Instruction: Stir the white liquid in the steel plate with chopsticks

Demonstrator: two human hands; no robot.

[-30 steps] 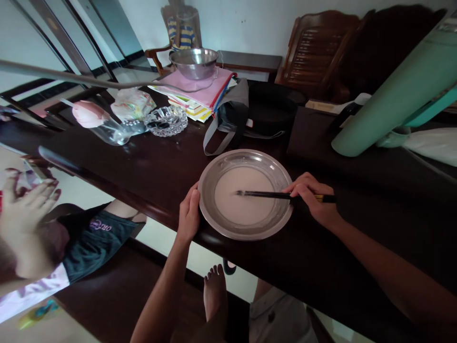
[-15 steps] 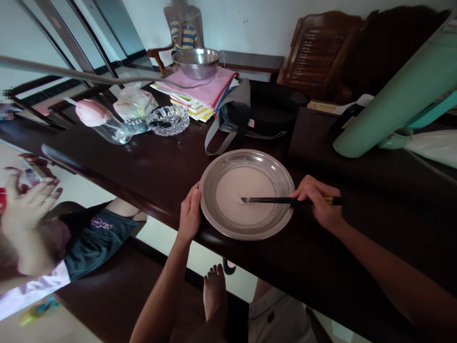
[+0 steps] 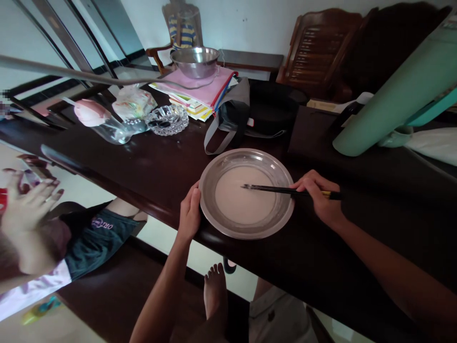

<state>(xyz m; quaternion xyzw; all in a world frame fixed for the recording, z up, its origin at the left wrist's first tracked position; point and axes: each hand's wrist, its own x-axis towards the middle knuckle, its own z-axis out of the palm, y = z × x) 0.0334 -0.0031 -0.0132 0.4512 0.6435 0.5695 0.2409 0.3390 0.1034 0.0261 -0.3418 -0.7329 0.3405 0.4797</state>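
Observation:
A round metal dish (image 3: 210,209) stands at the front edge of the dark table, holding a smooth, pale, milky liquid (image 3: 243,205). My left hand (image 3: 190,209) grips the dish's left rim, its thumb on top and the other fingers partly hidden below. In my right hand (image 3: 319,193) are black chopsticks (image 3: 274,189), pinched between thumb and fingers. They reach over the right rim, and their tips are at the middle of the liquid; whether they dip below its surface is hard to tell.
Behind the dish lies a black and grey bag (image 3: 246,109). A steel bowl (image 3: 195,62) sits on stacked folders and books (image 3: 200,88). A glass ashtray (image 3: 167,120) is farther left, a green cylinder (image 3: 389,90) at right. Another person's hand (image 3: 26,205) holds a phone-like object at left.
The chopsticks have shifted slightly away from me, their tips moving a little up in the view. My left hand keeps its place on the dish.

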